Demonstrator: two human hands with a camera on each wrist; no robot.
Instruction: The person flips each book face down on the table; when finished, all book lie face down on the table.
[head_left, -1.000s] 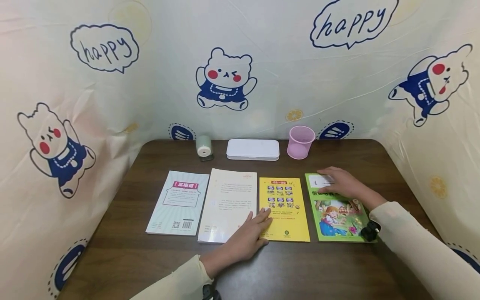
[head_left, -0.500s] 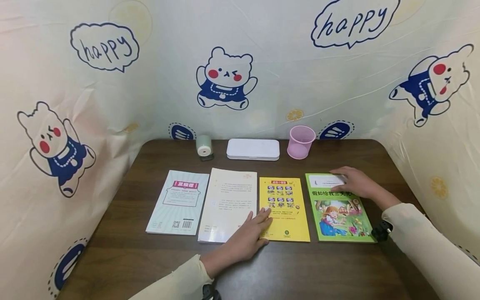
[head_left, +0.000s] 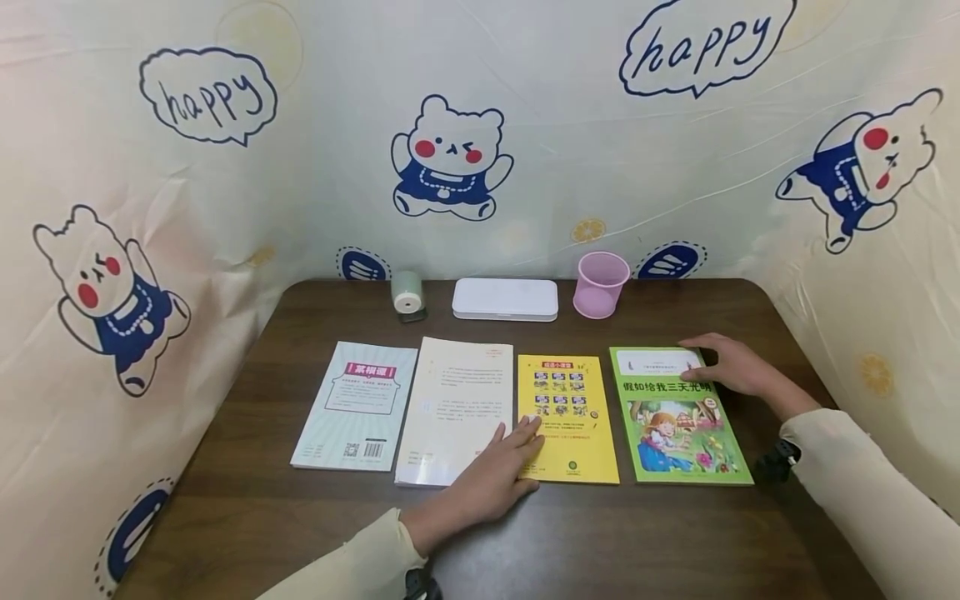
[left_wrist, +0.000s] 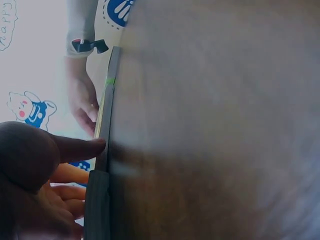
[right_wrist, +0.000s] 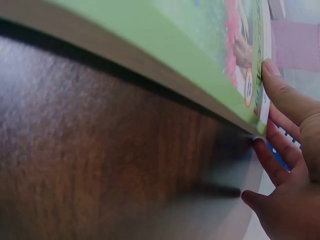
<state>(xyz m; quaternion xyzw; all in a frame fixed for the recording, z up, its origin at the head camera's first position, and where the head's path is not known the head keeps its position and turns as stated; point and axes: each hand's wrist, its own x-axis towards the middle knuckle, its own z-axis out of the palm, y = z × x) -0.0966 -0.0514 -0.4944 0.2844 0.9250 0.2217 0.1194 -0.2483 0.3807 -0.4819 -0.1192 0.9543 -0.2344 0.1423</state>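
Note:
Four books would be several; in the head view they lie in a row on a dark wood table [head_left: 600, 542]. My left hand [head_left: 491, 475] rests with extended fingers across the lower left of the yellow book [head_left: 577, 446] and the right edge of the cream-white book [head_left: 450, 417]. In the left wrist view its thumb touches the near book edge. My right hand [head_left: 738, 367] is at the top right corner of the green picture-cover book [head_left: 686, 442]. The right wrist view has its thumb [right_wrist: 285, 92] at the cover, the other fingers loosely spread along the edge.
A pale blue book [head_left: 356, 417] lies at the left end of the row. Behind the books stand a green pencil sharpener [head_left: 408, 296], a white flat case [head_left: 506, 300] and a pink cup [head_left: 602, 287]. A patterned cloth [head_left: 315, 183] hangs around the table.
My right hand has moved rightward along the green book's top, from its upper middle to its right corner, uncovering more of the title. The left hand and the books have stayed in place.

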